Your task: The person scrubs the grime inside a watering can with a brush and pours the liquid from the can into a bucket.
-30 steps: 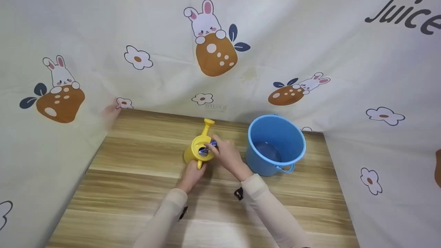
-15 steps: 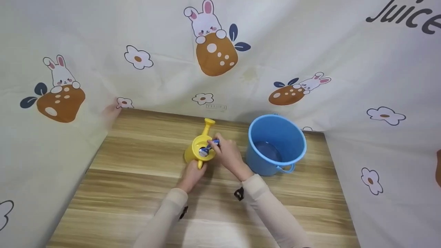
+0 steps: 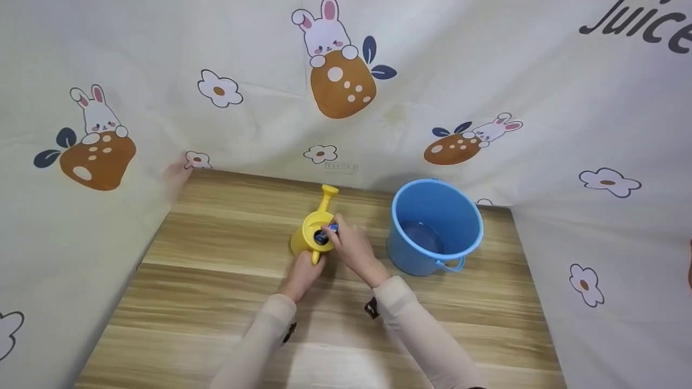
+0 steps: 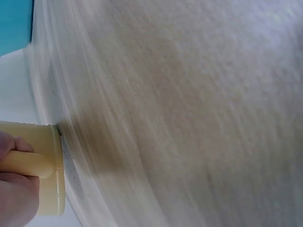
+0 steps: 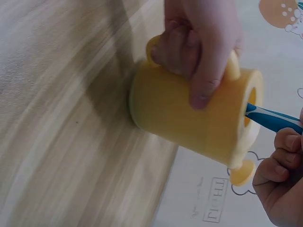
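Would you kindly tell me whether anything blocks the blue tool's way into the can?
Nothing visible does: the right hand holds the tool, which reaches into the can; the bucket stands apart, to its right.

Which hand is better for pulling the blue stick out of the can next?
Probably the right hand: it holds the blue stick, which pokes into the can. The left hand is busy gripping the can's handle.
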`<state>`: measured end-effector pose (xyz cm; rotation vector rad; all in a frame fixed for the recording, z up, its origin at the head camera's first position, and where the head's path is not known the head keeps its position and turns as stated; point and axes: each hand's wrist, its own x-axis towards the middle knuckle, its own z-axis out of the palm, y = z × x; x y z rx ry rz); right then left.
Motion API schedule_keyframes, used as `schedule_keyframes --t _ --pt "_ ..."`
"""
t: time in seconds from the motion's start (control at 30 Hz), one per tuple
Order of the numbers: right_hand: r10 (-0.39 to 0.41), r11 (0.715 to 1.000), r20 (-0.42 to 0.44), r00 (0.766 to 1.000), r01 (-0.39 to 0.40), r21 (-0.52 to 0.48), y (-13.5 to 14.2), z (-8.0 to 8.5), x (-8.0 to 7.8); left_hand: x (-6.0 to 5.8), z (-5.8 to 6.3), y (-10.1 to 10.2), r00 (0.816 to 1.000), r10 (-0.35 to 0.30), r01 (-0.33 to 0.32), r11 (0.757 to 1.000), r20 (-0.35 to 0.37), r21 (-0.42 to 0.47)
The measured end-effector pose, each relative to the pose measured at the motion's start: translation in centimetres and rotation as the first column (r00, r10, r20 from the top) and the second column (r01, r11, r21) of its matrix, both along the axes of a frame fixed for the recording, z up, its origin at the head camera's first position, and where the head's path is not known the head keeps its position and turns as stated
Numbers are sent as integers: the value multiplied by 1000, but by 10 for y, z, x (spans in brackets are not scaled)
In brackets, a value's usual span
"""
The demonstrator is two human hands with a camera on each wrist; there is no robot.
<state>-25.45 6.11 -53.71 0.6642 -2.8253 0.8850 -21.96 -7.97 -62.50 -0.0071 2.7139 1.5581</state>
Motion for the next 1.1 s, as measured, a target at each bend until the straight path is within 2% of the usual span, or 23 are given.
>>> schedule_keyframes --t 0.1,0.23,0.3,0.63,0.8,1.1 --pt "-3 998 6 1000 2 57 1 1 -1 -1 0 0 1000 14 -14 1000 -2 24" --pt "8 990 -66 998 2 142 5 4 -2 -2 0 -1 999 27 -26 999 -38 28" --pt "15 988 -88 996 -1 154 8 4 -3 -2 1 -1 999 23 -22 999 -42 26" --pt "77 997 -35 996 -77 17 17 -6 -2 0 -2 0 999 15 -14 1000 -31 19" --pt "63 997 16 998 -62 -47 20 -7 0 0 -2 0 999 33 -33 999 1 -16" --pt "33 995 164 986 -16 -103 27 3 1 0 0 1 998 63 -63 998 -11 -24"
